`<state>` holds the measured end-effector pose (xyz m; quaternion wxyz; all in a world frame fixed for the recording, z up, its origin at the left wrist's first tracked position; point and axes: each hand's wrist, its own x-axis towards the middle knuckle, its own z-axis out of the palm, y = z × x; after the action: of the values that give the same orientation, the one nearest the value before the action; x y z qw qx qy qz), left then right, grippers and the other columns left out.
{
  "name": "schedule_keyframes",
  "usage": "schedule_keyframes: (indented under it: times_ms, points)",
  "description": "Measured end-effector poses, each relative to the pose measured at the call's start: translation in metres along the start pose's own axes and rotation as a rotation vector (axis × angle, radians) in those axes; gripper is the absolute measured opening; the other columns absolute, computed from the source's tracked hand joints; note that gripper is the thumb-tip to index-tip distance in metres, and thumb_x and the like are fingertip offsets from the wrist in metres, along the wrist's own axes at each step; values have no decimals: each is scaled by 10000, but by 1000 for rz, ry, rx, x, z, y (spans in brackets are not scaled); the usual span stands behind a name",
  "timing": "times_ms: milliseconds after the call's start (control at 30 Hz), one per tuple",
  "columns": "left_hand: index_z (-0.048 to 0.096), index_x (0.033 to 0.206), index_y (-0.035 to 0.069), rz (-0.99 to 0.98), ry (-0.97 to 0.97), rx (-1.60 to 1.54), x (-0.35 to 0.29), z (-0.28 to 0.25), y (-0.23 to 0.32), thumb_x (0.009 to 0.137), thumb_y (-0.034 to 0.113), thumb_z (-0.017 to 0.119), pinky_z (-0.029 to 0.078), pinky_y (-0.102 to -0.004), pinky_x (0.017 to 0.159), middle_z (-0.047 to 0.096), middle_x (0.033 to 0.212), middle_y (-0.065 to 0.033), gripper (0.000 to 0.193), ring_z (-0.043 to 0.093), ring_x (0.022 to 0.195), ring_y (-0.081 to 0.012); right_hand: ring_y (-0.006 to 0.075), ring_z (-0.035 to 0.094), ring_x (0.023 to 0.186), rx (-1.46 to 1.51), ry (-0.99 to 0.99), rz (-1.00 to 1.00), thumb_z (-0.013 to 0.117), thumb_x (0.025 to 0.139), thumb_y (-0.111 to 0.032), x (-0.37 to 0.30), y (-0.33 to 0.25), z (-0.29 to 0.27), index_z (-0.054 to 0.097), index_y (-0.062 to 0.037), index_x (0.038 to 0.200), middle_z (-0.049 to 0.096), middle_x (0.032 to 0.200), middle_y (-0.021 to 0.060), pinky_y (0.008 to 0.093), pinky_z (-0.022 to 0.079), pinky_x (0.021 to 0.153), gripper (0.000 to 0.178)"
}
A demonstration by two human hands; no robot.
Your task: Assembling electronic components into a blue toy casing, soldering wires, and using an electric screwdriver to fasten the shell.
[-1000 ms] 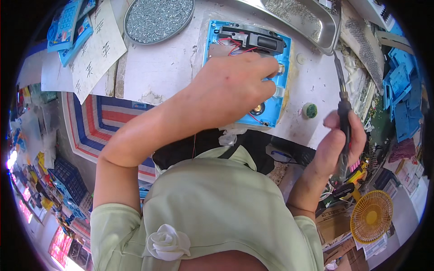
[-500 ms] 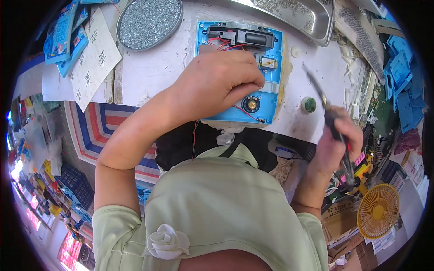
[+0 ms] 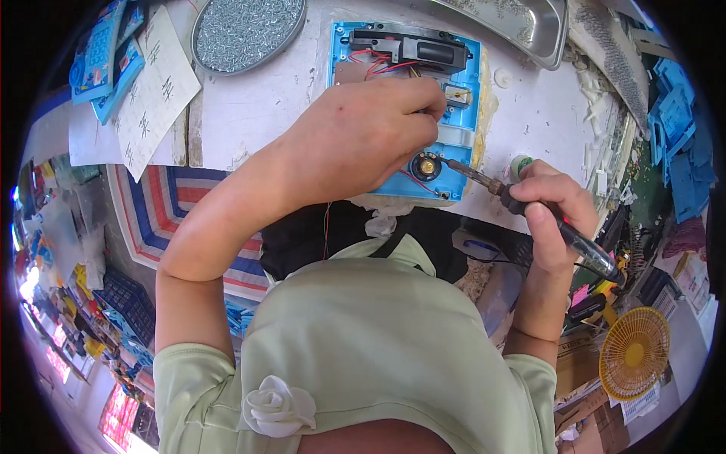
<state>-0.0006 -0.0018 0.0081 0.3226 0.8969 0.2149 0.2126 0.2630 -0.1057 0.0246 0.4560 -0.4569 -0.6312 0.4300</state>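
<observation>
Soldering at blue device shell on white bench.

Far left: blue plastic parts (image 3: 102,57) stacked by a paper sheet w/ handwriting (image 3: 155,87); striped red-white-blue cloth (image 3: 162,208) below bench edge. Round metal dish of small screws (image 3: 246,26) at top, next to sheet. Centre: left hand (image 3: 355,140) laid palm-down over open blue device shell (image 3: 461,113), fingers curled & pressed tog. onto shell's insides near red wires; can't tell what, if anything, is pinched under fingertips. Shell flat on white bench (image 3: 261,113), black module at its top end, small round speaker (image 3: 426,165) at lower end. Soldering iron (image 3: 529,212) slanted, tip touching beside speaker. Right hand (image 3: 556,216) wrapped tight round iron's handle, just off shell's right edge. Steel tray (image 3: 522,23) top right; yellow fan (image 3: 634,354) lower right.
</observation>
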Motion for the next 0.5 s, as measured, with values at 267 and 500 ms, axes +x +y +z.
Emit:
schedule_keyframes:
  times_ms: [267,500]
  points:
    - [612,892,35,26,-6,89,-1,2,0,775,35,713,554,-395,763,624,1064,-79,154,651,956,-294,165,512,578,-1,-86,15,681,851,-122,10,1,-2,703,17,957,609,696,79,302,364,536,176]
    - [623,901,25,34,-52,106,1,-3,1,750,36,711,561,-397,802,633,1078,-88,175,657,985,-301,166,510,573,-16,-108,19,684,841,-119,15,3,-1,706,16,953,608,698,80,302,359,533,177]
